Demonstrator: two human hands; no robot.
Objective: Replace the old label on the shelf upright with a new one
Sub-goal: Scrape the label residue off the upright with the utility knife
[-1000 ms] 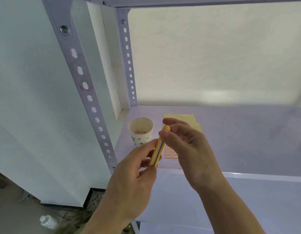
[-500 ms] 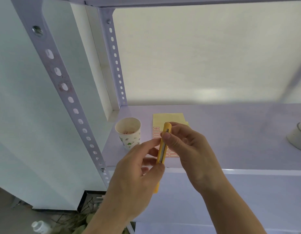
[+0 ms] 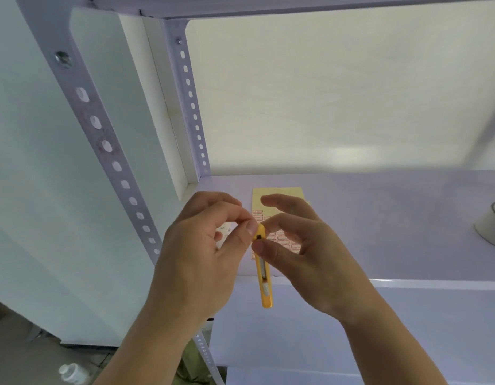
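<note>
1. A yellow knife (image 3: 264, 273) is held nearly upright in front of the shelf (image 3: 393, 232) edge, between both hands.
2. The right grip (image 3: 304, 259) is closed on the knife: its upper part is pinched between thumb and forefinger, while the other fingers are left loosely spread.
3. The left grip (image 3: 202, 259) is narrow, with curled fingers; the knife's top end is touched by the thumb tip.
4. A label sheet (image 3: 278, 197), yellow with red-framed labels, is laid flat on the shelf just behind the hands and is partly hidden by them.
5. The upright (image 3: 113, 162) is seen to the left of the hands, apart from them; faint reddish marks are seen around some of its holes.
6. A paper cup (image 3: 227, 232) is mostly hidden behind the left grip.
7. A white roll (image 3: 490, 226) is cut off at the right edge, and a white bottle (image 3: 72, 372) is seen on the floor below.
</note>
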